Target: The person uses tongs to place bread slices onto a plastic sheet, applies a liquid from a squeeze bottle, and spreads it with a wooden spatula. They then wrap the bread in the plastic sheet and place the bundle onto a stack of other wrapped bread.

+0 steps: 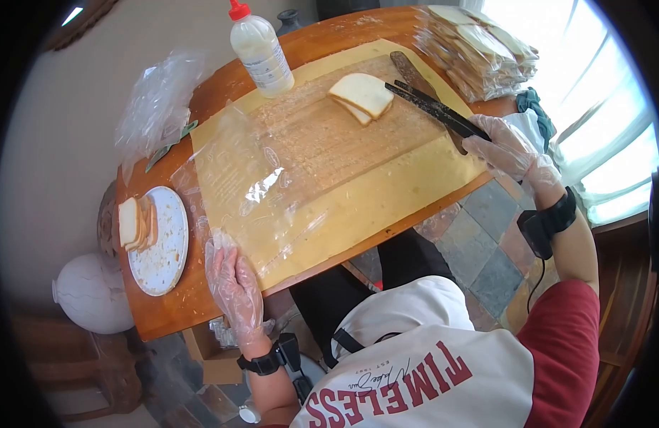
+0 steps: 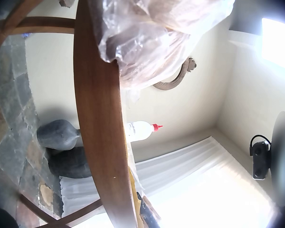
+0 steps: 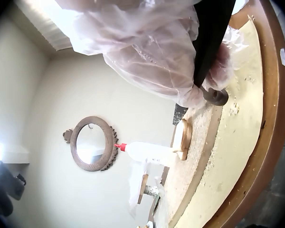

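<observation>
My gloved right hand (image 1: pixel 504 146) grips black tongs (image 1: pixel 443 114) over the board's right side. The tongs' tips are right at the edge of two stacked slices of white bread (image 1: pixel 361 94) on a wooden cutting board (image 1: pixel 308 153). Partly beneath the tongs lies a long knife (image 1: pixel 413 75), its brown handle (image 3: pixel 216 96) below my right hand in the right wrist view. My gloved left hand (image 1: pixel 235 282) rests at the table's front edge, fingers extended, beside a clear plastic bag (image 1: pixel 261 189) spread over the board's left part.
A white plate (image 1: pixel 169 264) with crumbs and several bread slices (image 1: pixel 133 225) stands at left. Behind the board are a white bottle with a red cap (image 1: pixel 261 57) and bagged bread (image 1: pixel 479 53). Empty plastic bags (image 1: pixel 158 96) lie at the table's left edge (image 1: pixel 165 321).
</observation>
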`<state>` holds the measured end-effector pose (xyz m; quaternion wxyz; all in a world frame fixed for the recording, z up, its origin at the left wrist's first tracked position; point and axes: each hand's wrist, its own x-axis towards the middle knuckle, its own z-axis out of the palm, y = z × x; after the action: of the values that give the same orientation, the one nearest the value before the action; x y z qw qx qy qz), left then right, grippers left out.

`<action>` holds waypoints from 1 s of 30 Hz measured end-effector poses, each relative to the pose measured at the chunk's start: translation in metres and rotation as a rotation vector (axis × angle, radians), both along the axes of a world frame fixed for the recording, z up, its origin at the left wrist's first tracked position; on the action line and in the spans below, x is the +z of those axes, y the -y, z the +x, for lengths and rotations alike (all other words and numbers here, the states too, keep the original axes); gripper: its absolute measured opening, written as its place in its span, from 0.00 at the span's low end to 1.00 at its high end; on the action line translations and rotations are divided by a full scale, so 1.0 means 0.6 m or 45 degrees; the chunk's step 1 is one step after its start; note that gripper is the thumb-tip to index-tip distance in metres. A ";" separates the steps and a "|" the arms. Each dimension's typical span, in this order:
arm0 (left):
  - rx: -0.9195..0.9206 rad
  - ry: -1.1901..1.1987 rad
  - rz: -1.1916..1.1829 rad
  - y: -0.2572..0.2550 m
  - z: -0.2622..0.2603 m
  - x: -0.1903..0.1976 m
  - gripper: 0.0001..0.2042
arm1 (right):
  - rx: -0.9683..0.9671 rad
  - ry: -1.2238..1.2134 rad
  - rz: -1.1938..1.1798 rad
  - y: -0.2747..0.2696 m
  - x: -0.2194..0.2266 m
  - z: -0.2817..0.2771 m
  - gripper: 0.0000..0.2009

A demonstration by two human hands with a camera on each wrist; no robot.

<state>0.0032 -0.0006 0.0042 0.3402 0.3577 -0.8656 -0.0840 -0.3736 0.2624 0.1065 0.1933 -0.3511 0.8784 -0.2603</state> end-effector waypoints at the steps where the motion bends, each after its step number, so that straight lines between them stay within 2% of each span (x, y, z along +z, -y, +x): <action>1: 0.003 0.005 0.000 0.000 0.000 0.000 0.11 | -0.083 0.123 0.020 0.006 0.004 0.005 0.10; 2: 0.006 0.011 0.001 0.000 0.000 0.000 0.11 | -0.166 0.246 0.040 0.009 0.007 0.008 0.10; 5: 0.014 0.027 0.010 0.001 0.001 -0.001 0.11 | -0.166 0.348 0.013 0.012 -0.004 0.005 0.10; 8: 0.002 0.030 -0.022 0.006 0.003 -0.007 0.11 | -0.069 0.248 -0.036 0.008 -0.005 0.002 0.10; 11: -0.010 0.015 -0.016 0.006 0.003 -0.007 0.11 | 0.055 0.005 -0.053 0.000 -0.003 0.000 0.10; 14: -0.013 0.003 0.000 0.003 0.000 -0.004 0.11 | 0.194 -0.526 -0.067 -0.003 -0.015 -0.005 0.11; 17: -0.020 0.010 -0.009 0.001 0.000 -0.001 0.11 | 0.161 -0.856 -0.088 -0.002 -0.024 0.005 0.12; 20: -0.026 0.036 -0.015 0.003 -0.001 0.003 0.11 | 0.057 -0.943 0.038 0.006 0.003 0.026 0.13; 23: -0.035 0.050 -0.004 -0.001 0.006 0.004 0.12 | 0.055 -0.953 0.229 0.012 0.011 0.027 0.14; 26: -0.025 0.015 0.015 -0.002 -0.001 0.001 0.12 | 0.112 -1.060 -0.053 -0.001 -0.002 0.009 0.14; 30: 0.000 0.039 -0.022 0.000 0.000 0.001 0.12 | 0.180 -0.916 -0.083 0.001 0.005 0.027 0.15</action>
<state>0.0032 -0.0005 0.0051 0.3300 0.3561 -0.8714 -0.0708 -0.3571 0.2617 0.1097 -0.1215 -0.4858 0.8551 -0.1341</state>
